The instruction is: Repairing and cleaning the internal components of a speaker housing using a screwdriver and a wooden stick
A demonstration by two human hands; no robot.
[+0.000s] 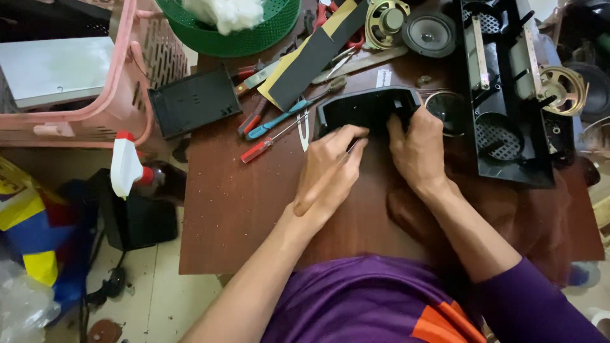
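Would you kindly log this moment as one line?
left hand: holding thin tool on black plastic housing | right hand: gripping housing | red screwdriver: idle on table

i note the plastic housing (365,108) on the table (235,209); screwdrivers (273,130) left of it, speaker frame (508,95) right.

One head-worn camera looks steeply down from close above the brown table (241,209) — the wearer's purple shirt (362,298) fills the 6 o'clock edge. The far side of the table lies at 12 o'clock, the floor (152,286) shows at 8 o'clock — no second view.
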